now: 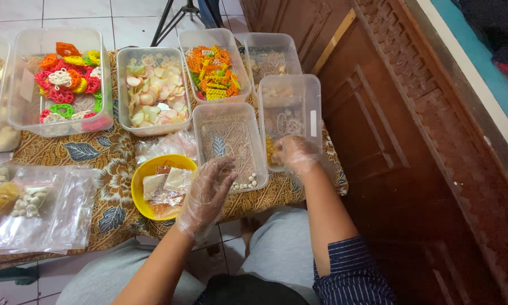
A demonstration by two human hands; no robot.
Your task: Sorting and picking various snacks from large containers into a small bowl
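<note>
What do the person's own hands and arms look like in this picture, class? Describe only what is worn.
The left hand and right hand each wear a thin, clear, crinkled plastic glove. Both forearms are bare; the right arm has a dark, finely striped sleeve pushed up near the elbow.

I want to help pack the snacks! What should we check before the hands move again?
1. Gloves on: ok, left hand and right hand both wear clear gloves.
2. Right hand inside its clear tub: ok.
3. Something gripped in the right hand: cannot tell, fingers curled.
4. Middle tub has pieces: ok, a few white balls at its near end.
5. Yellow bowl within reach: ok, beside the left hand.
6. Left hand free: ok, nothing seen in it.
</note>
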